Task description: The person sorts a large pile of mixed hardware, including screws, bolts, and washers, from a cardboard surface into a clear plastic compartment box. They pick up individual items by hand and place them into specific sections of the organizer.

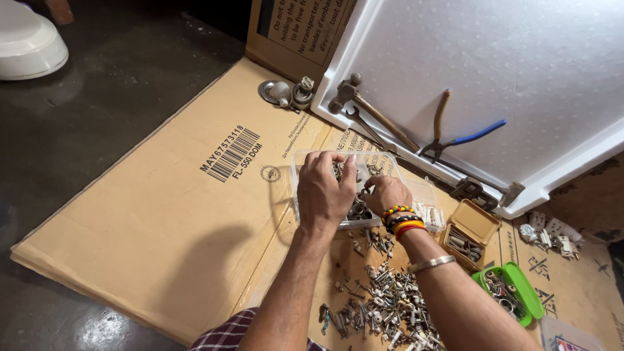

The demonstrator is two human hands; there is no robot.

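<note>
The left hand point(325, 192) curls its fingers over the far rim of a clear, thin-walled plastic box point(302, 162) half full of dull metal screws, gripping it, while the right hand point(385, 193), banded with bright bead bracelets, dips closed fingers among the box's contents; what they pinch cannot be told. The box lies on flat brown cardboard point(162, 214) on the floor, with a loose heap of screws point(387, 302) just behind it, bare cardboard wide to its left, and a hammer point(370, 110) and blue-handled pliers point(455, 136) crowding a white panel point(520, 58) beyond.
</note>
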